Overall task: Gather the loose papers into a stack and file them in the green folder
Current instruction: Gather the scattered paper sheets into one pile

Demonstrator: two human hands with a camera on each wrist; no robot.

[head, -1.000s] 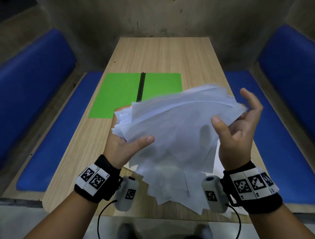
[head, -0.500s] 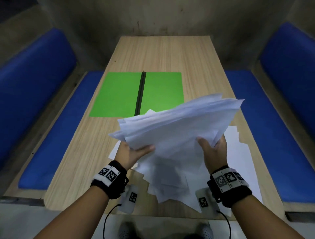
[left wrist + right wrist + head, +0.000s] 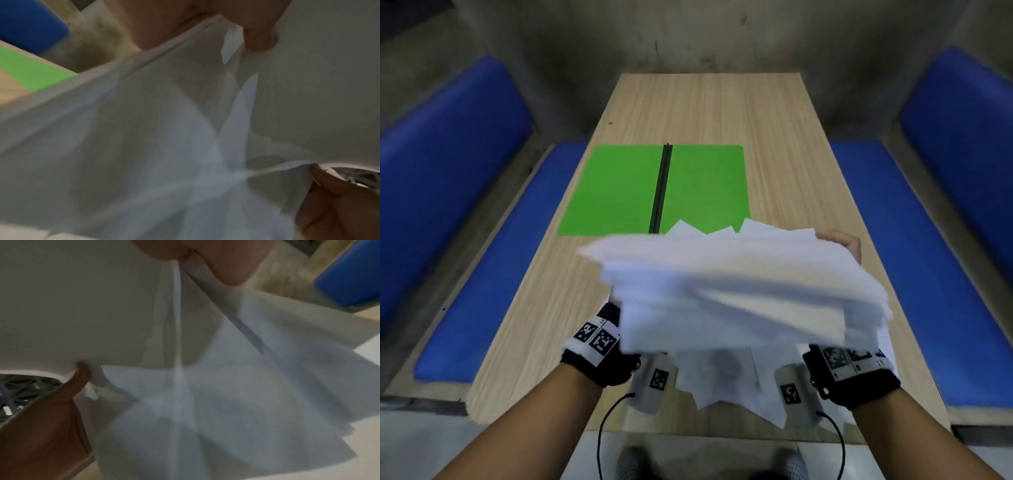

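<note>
The person holds a thick, ragged bundle of loose papers point(image 3: 739, 291) in the air above the near half of the tabletop point(image 3: 784, 137), one hand at each side. The left hand point(image 3: 205, 22) grips the bundle's left edge, thumb on one face and fingers on the other, as the left wrist view shows; in the head view it is almost wholly hidden under the sheets. The right hand point(image 3: 216, 259) likewise pinches the right edge, with fingertips point(image 3: 839, 238) peeking past the far right corner. The sheets are fanned and askew, corners jutting out on all sides, so the gathering step appears in hand but unfinished: the bundle is collected yet not squared. More white sheets point(image 3: 729, 380) lie flat on the tabletop under the bundle at the near edge, some overhanging it. The green folder point(image 3: 619, 192) lies open and flat at the middle of the tabletop, just beyond the bundle, its dark spine point(image 3: 661, 188) running near to far. The next move probably calls for tapping the edges level and picking up the remaining sheets before carrying the stack onto the folder. The far half of the tabletop offers room; blue benches point(image 3: 441, 192) flank both long sides, so slipping sheets could fall off either edge.
</note>
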